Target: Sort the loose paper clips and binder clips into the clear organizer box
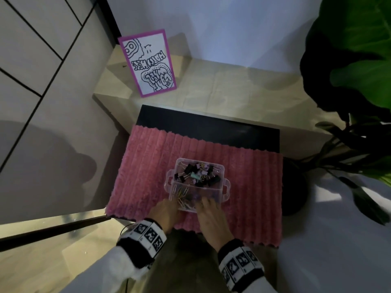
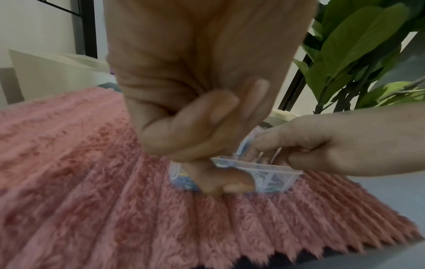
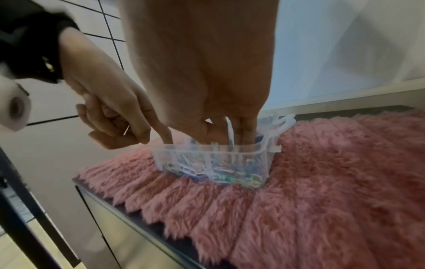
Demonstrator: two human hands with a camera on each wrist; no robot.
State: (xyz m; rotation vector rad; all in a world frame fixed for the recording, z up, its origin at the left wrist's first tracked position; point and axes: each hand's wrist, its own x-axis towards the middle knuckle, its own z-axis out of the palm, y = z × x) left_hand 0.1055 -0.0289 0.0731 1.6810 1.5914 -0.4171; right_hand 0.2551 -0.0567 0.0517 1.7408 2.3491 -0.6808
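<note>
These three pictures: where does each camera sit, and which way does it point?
Head: worn on the head, looking down at the clear plastic organizer box on the pink fluffy mat; both hands and banded wrists show.
Left wrist: looks along the left hand at the box; the right hand shows too.
Right wrist: looks along the right hand into the box; the left hand shows.
Shared: all three show box and mat.

Both hands bare: left hand point(image 1: 166, 211), right hand point(image 1: 212, 218). Each wrist carries a black band point(image 1: 135, 248) with a wraparound row of white square tiles, black-and-white fiducial markers printed on them: left marker strip point(image 1: 149, 233), right marker strip point(image 1: 241, 264). White fuzzy sleeves point(image 1: 110, 271) start right behind the bands. A thin dark cable point(image 1: 124, 228) loops off the left band. From the right wrist view, the left wrist's camera point(image 3: 13, 107) is a white rounded housing with a dark round lens.
</note>
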